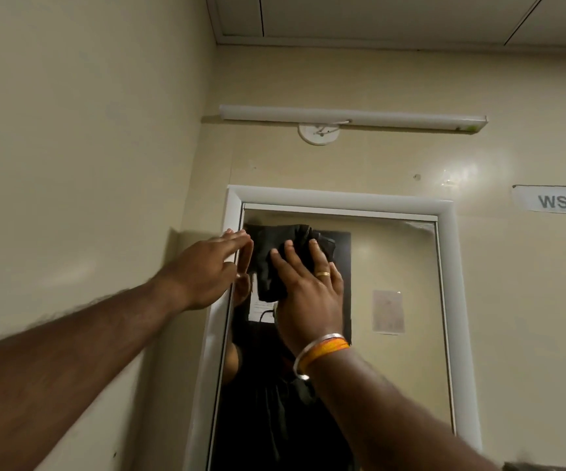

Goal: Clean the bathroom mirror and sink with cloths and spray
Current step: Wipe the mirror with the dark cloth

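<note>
right hand [303, 294] flat on a black cloth [286, 256], pressing it against the mirror [393, 266] near the top left corner. fingers [290, 253] straight and slightly apart, spread over the cloth, ring on one, bangle and orange band at the wrist. left hand [206, 266] rests on the white frame [342, 198] at the left edge, just beside the cloth, fingers straight and close together, holding nothing. tube light [352, 117] on the wall above. label [560, 200] reading "ws 13" to the right.

A wall label [560, 199] reads "WS 13", possibly cut off at the right.
</note>
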